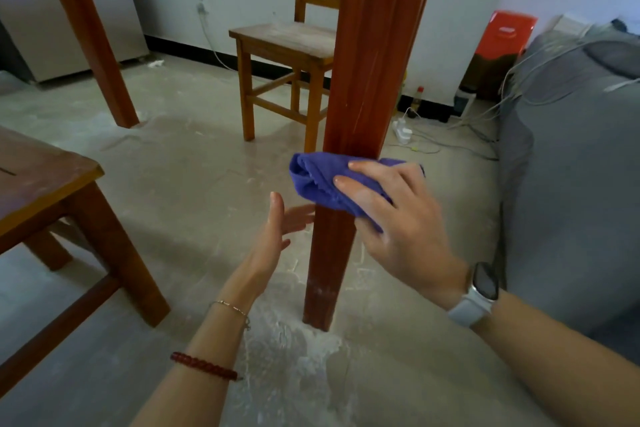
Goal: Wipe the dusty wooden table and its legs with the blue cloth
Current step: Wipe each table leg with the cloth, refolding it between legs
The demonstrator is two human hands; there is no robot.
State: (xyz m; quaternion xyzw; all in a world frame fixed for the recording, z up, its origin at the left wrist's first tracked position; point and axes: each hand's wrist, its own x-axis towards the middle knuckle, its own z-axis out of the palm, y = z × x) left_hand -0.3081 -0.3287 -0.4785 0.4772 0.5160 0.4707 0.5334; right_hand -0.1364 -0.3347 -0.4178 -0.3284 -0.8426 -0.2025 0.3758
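1. On the lower half of the near table leg (363,80) — your right hand (398,218) grips the bunched blue cloth (311,180) against the wood.
2. Your left hand (277,236) is open, fingers straight, just left of the leg.
3. White dust (294,340) rings the leg's foot.

No text, brand or number can be read anywhere in the room. A red box (505,35) standing against the far wall carries a white mark on its front, too blurred to make out. The label on a small bottle (420,95) on the floor beside it is too small to tell. The face of the watch (485,282) on the person's right wrist is dark and shows no figures.
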